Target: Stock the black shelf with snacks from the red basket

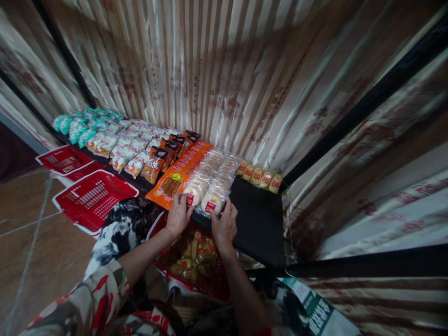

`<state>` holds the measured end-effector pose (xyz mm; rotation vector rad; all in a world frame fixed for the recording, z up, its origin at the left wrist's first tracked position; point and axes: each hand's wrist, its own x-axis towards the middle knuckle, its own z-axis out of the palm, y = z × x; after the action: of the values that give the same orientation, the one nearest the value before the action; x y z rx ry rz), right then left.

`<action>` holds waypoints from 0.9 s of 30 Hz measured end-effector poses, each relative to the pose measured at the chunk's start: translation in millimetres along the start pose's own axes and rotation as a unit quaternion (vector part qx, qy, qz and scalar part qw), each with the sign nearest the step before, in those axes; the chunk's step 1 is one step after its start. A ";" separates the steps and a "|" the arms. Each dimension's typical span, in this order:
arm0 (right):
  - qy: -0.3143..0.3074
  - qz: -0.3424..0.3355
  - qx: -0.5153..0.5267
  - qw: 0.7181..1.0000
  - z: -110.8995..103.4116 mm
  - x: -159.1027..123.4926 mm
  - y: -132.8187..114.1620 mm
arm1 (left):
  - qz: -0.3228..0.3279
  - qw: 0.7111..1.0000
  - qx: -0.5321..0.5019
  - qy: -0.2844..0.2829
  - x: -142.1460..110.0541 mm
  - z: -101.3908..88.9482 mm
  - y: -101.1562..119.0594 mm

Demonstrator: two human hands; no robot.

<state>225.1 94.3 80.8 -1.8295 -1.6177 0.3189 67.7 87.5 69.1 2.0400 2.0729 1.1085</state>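
Across the shelf [261,214], long clear packs [224,175] point toward curtains [224,70].

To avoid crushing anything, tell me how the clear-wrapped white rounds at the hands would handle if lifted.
The white rounds would probably sag if lifted by one end, being separate pieces in long rows. Their shiny clear wrap may slide a little under the left hand and right hand.

Pleated curtain [224,60] behind a black shelf [259,219], brown floor [28,224], probably tile.
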 end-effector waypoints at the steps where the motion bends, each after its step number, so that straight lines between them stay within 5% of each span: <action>1: 0.001 -0.002 0.001 1.000 0.0 0.0 -0.1 | -0.003 1.000 0.000 -0.002 0.2 -0.2 0.3; 20: 0.026 -0.010 0.053 0.998 -2.6 -3.2 6.0 | 0.013 1.000 -0.015 0.006 -15.7 -3.3 0.0; 27: 0.118 -0.169 0.115 0.972 -9.9 -17.0 2.7 | 0.014 1.000 -0.003 -0.013 -21.3 -17.7 9.3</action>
<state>229.6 75.0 82.4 -1.3366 -1.6144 0.1226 70.1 59.5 77.3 2.0752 2.0334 1.0832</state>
